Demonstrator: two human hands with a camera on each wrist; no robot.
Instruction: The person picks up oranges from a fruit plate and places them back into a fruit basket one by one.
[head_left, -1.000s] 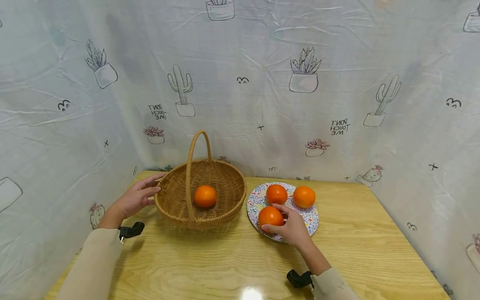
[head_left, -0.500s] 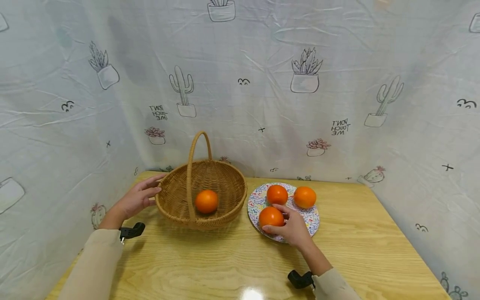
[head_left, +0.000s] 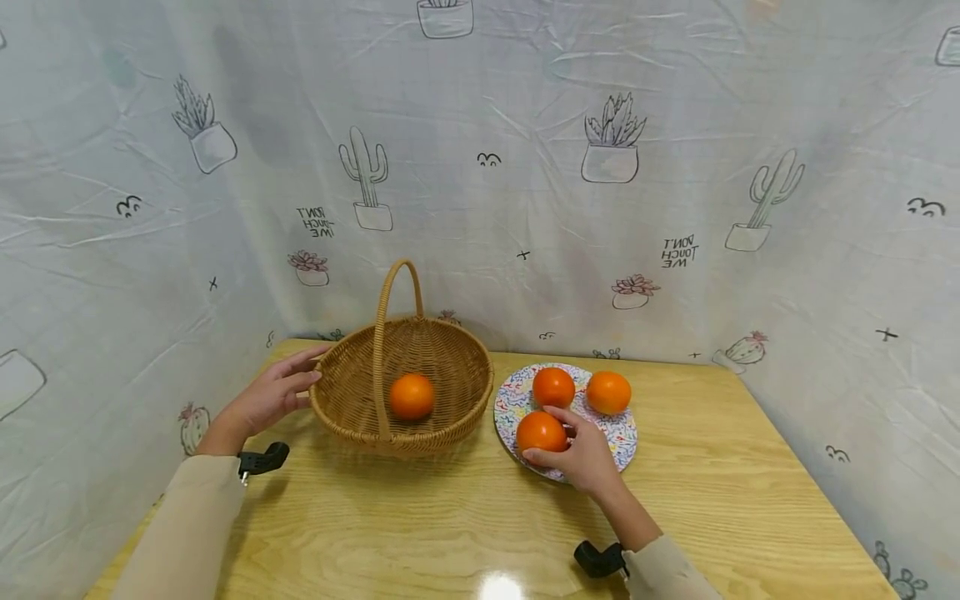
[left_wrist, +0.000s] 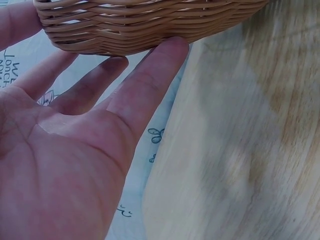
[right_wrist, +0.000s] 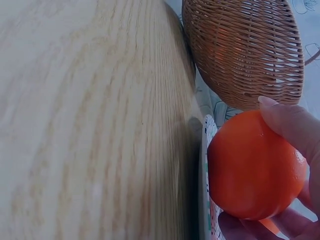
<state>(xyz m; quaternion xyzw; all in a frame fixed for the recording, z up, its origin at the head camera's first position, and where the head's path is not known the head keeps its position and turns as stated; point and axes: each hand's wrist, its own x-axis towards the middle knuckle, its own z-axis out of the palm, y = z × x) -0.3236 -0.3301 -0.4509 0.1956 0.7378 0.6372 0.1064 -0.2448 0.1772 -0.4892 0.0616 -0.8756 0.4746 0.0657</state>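
In the head view, a wicker basket with a tall arched handle stands at the left with one orange inside. My left hand touches the basket's left side, its fingers mostly straight; the left wrist view shows fingertips against the woven wall. My right hand holds an orange at the front of a round patterned plate, the thumb on its near side and fingers behind. From the right wrist view, this orange still appears against the plate. Some fingers are hidden behind it.
Behind the held orange, a second orange and a third orange sit on the plate. The plate and basket stand on a wooden table. A printed curtain hangs close behind and along both sides.
Inside the basket, the orange rolled slightly toward me, then part of the way back. Both hands and the held orange have stayed in place; the head view shifted a little.
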